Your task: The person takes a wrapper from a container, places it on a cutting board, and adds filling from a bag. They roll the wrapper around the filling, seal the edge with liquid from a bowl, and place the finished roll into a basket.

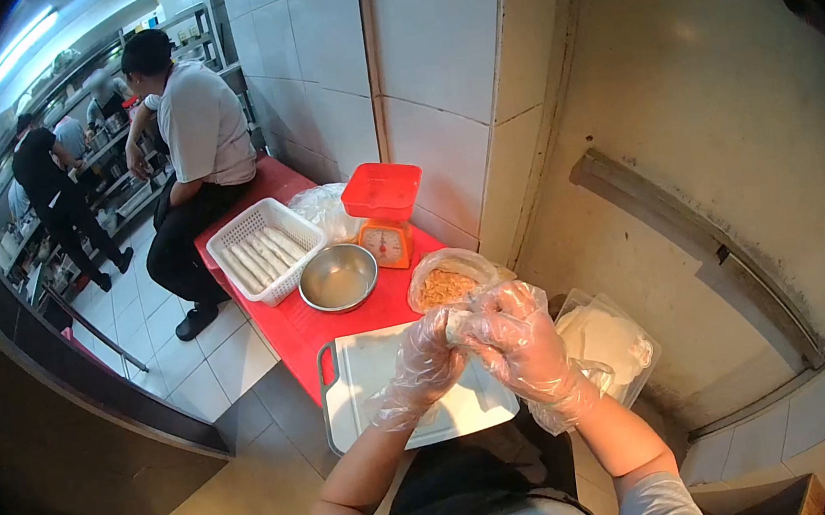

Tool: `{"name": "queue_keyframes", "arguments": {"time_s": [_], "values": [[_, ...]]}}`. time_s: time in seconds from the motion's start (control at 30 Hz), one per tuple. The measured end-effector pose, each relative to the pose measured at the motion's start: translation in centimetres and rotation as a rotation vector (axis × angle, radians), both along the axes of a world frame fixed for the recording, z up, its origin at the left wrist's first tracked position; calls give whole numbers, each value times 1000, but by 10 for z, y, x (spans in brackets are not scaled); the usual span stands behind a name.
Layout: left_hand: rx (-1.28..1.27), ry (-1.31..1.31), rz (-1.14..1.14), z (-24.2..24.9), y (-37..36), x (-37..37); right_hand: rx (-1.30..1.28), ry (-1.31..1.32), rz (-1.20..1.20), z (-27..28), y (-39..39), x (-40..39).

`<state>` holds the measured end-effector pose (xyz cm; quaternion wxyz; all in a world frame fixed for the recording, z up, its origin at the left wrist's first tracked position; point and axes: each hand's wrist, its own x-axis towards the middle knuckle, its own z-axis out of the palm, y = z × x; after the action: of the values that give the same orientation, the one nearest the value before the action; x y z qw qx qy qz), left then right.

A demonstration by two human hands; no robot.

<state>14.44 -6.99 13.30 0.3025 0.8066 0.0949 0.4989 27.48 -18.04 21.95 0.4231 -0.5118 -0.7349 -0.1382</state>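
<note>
My left hand (428,358) and my right hand (515,340), both in clear plastic gloves, meet above a white cutting board (369,373) with a grey handle. The fingers of both are curled closed. A small whitish bit shows between them, too covered by the gloves to name. Just beyond my hands sits an open plastic bag of orange-brown shredded filling (446,286). To the right of my right hand, a clear plastic tub (608,343) holds pale, flat sheets. A white perforated basket (248,245) contains several pale rolls, lying side by side.
A steel bowl (338,277) and an orange kitchen scale (386,242) with a red pan stand on the red table (284,321). Behind the basket lies a crumpled clear bag (325,211). One person (198,129) sits at the table's far end; other people stand in the kitchen beyond. Tiled wall borders the right.
</note>
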Motion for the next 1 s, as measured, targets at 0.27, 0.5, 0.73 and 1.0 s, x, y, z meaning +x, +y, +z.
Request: {"name": "queue_keyframes", "arguments": {"time_s": [0.27, 0.5, 0.73, 1.0], "values": [[-102, 11, -102, 2, -7, -4, -19, 10, -81, 5, -1, -10], [36, 4, -36, -28, 6, 2, -90, -35, -116, 5, -3, -11], [150, 20, -4, -2, -2, -7, -172, -5, 65, 5, 0, -1], [92, 3, -37, 6, -9, -10, -137, -106, -143, 4, -5, -12]]}}
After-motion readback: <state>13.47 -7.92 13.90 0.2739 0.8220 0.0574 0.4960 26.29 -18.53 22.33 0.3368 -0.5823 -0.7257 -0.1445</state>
